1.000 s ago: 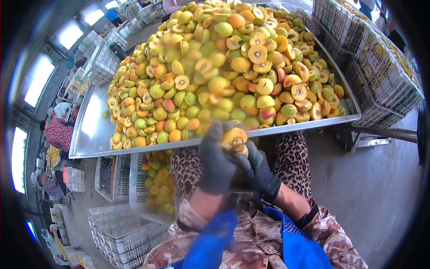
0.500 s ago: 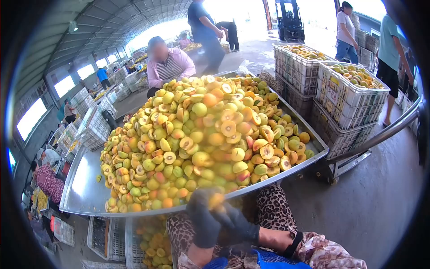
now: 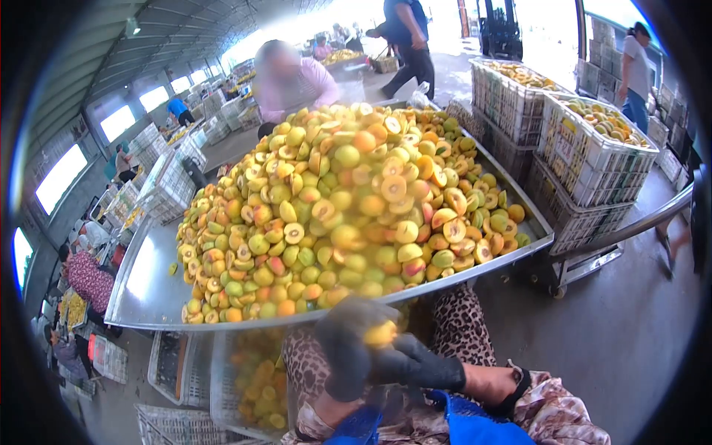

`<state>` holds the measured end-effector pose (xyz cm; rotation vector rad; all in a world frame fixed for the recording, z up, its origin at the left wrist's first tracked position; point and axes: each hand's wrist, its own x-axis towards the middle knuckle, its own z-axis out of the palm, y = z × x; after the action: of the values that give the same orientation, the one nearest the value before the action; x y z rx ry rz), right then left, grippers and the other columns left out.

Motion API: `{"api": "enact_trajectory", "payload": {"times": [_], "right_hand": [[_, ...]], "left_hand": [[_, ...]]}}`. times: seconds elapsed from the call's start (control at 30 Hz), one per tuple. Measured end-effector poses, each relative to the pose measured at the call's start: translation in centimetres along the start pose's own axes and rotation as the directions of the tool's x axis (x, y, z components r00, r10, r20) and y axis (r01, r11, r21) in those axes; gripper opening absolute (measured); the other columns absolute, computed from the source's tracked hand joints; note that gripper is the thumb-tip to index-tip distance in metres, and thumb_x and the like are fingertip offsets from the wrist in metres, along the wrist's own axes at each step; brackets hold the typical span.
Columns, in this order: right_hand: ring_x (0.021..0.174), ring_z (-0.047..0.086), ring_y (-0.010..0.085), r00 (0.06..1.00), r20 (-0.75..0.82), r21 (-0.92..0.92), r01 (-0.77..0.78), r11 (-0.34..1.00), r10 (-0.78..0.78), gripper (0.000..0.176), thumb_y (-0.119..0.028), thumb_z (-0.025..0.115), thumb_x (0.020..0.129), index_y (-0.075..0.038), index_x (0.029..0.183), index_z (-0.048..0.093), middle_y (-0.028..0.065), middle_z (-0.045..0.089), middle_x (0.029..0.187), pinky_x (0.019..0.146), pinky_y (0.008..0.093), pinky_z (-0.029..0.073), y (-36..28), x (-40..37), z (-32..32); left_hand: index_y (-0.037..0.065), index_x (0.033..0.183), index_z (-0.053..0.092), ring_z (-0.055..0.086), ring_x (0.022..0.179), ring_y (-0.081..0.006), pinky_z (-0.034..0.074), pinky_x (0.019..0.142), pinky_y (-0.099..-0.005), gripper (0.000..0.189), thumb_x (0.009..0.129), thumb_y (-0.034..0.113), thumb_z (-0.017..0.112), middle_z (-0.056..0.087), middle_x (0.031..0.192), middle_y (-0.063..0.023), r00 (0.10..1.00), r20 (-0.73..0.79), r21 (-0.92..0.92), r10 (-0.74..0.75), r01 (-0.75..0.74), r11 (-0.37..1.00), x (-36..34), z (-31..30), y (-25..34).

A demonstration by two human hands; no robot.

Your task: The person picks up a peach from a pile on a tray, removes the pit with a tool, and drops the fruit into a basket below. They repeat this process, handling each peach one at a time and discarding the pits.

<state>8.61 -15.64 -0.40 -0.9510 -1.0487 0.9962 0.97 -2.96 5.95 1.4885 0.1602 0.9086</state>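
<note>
My left hand [image 3: 350,343], in a dark glove, is curled above my lap at the near edge of the metal tray [image 3: 141,315]. It is closed on a yellow-orange peach [image 3: 380,334], which shows between my two hands. My right hand [image 3: 421,362], also dark-gloved, presses in from the right, touching the left one. Its fingers are closed, and what lies in them is hidden. Past the tray's rim rises a large heap of peaches [image 3: 297,245], many cut in half with the pits showing.
Below the tray at left stands a crate [image 3: 222,386] of peaches. Stacked white crates [image 3: 586,163] of fruit are on a cart at right, beside a metal rail [image 3: 638,226]. A person in pink [image 3: 297,89] sits across the tray; other people stand further back.
The view has shifted, moving the tray up and right in the picture. My hands stay together, and the peach between them shows more clearly. Background people have walked.
</note>
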Motion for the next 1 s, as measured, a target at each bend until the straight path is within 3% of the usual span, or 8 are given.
{"api": "enact_trajectory", "payload": {"times": [0.17, 0.2, 0.3, 0.4, 0.53, 0.67, 0.9, 1.0], "right_hand": [[0.104, 0.069, 0.0268, 0.956, 0.180, -0.023, -0.232, 0.972, 0.232, 0.063, -0.039, 0.057, 0.105, -0.004, 0.154, 0.037, 0.0103, 0.065, 0.119, 0.086, 0.0349, 0.056, -2.7, -0.1, -0.2], [0.098, 0.072, 0.0271, 0.866, 0.245, 0.020, -0.453, 0.891, 0.435, 0.062, -0.039, 0.057, 0.105, -0.004, 0.153, 0.038, 0.0114, 0.066, 0.116, 0.082, 0.0364, 0.058, -3.7, 0.0, -0.2], [0.076, 0.071, 0.0354, 0.973, 0.225, -0.279, 0.008, 0.960, 0.057, 0.043, -0.039, 0.060, 0.103, -0.003, 0.127, 0.054, 0.0202, 0.069, 0.090, 0.069, 0.0437, 0.056, 1.0, 0.7, 0.8], [0.079, 0.068, 0.0441, 0.994, 0.073, -0.406, -0.047, 0.913, 0.084, 0.040, -0.043, 0.061, 0.101, -0.004, 0.105, 0.058, 0.0219, 0.068, 0.082, 0.068, 0.0484, 0.054, 1.9, 0.5, 0.3], [0.081, 0.068, 0.0442, 0.972, -0.028, -0.761, -0.172, 0.626, 0.233, 0.041, -0.045, 0.062, 0.099, -0.005, 0.103, 0.058, 0.0216, 0.068, 0.081, 0.068, 0.0521, 0.051, 10.4, -2.5, -3.4], [0.080, 0.067, 0.0450, 0.958, -0.094, -0.774, -0.241, 0.585, 0.270, 0.042, -0.047, 0.064, 0.098, -0.006, 0.103, 0.056, 0.0218, 0.068, 0.081, 0.068, 0.0536, 0.051, 4.9, -0.7, -1.7], [0.083, 0.069, 0.0446, 0.954, -0.220, -0.795, -0.297, 0.530, 0.204, 0.036, -0.042, 0.063, 0.100, -0.007, 0.106, 0.056, 0.0230, 0.069, 0.085, 0.069, 0.0496, 0.053, 3.2, -2.7, -3.2], [0.088, 0.071, 0.0427, 0.911, -0.371, -0.348, -0.317, 0.882, 0.181, 0.034, -0.039, 0.064, 0.101, -0.007, 0.111, 0.059, 0.0227, 0.071, 0.091, 0.072, 0.0453, 0.056, 1.7, -2.6, -3.3]], "left_hand": [[0.003, 0.080, 0.062, 0.061, 0.069, -0.0280, 0.052, 0.069, -0.0382, 0.037, 0.104, 0.031, 0.057, 0.064, 0.079, -0.0129, 0.979, 0.179, 0.319, 0.102, -0.156, 0.935, -1.8, -2.2, 0.7], [0.004, 0.081, 0.061, 0.062, 0.069, -0.0291, 0.052, 0.069, -0.0392, 0.038, 0.106, 0.033, 0.055, 0.064, 0.079, -0.0119, 0.989, 0.149, 0.177, 0.019, -0.046, 0.983, -1.7, -2.4, 0.7], [0.010, 0.081, 0.053, 0.066, 0.074, -0.0337, 0.055, 0.072, -0.0439, 0.045, 0.109, 0.044, 0.047, 0.062, 0.077, -0.0087, 0.925, 0.011, -0.572, -0.379, 0.317, 0.757, -1.5, -5.7, -0.9], [0.003, 0.083, 0.063, 0.070, 0.076, -0.0292, 0.058, 0.078, -0.0398, 0.043, 0.109, 0.036, 0.052, 0.071, 0.085, -0.0131, 0.843, -0.486, 0.006, -0.231, 0.267, 0.964, -2.0, -14.0, -2.2], [-0.002, 0.100, 0.075, 0.065, 0.114, -0.0342, 0.051, 0.099, -0.0414, 0.029, 0.100, 0.025, 0.064, 0.071, 0.113, -0.0213, 0.945, -0.122, 0.940, 0.303, 0.012, 0.341, -0.8, -23.7, -9.2], [0.002, 0.122, 0.070, 0.054, 0.132, -0.0354, 0.042, 0.112, -0.0441, 0.036, 0.090, 0.018, 0.078, 0.062, 0.138, -0.0195, 0.911, 0.029, 0.898, 0.411, -0.204, 0.390, 9.4, -14.6, -14.4], [0.010, 0.130, 0.067, 0.052, 0.132, -0.0382, 0.039, 0.114, -0.0451, 0.049, 0.082, 0.016, 0.077, 0.062, 0.139, -0.0120, 0.901, 0.433, 0.901, -0.022, -0.432, 0.042, 18.4, -9.4, -22.0], [0.011, 0.123, 0.070, 0.055, 0.127, -0.0365, 0.044, 0.109, -0.0472, 0.043, 0.080, 0.011, 0.069, 0.064, 0.134, -0.0118, 0.898, 0.435, 0.827, 0.070, -0.429, 0.362, 18.9, -12.5, -22.1]]}}
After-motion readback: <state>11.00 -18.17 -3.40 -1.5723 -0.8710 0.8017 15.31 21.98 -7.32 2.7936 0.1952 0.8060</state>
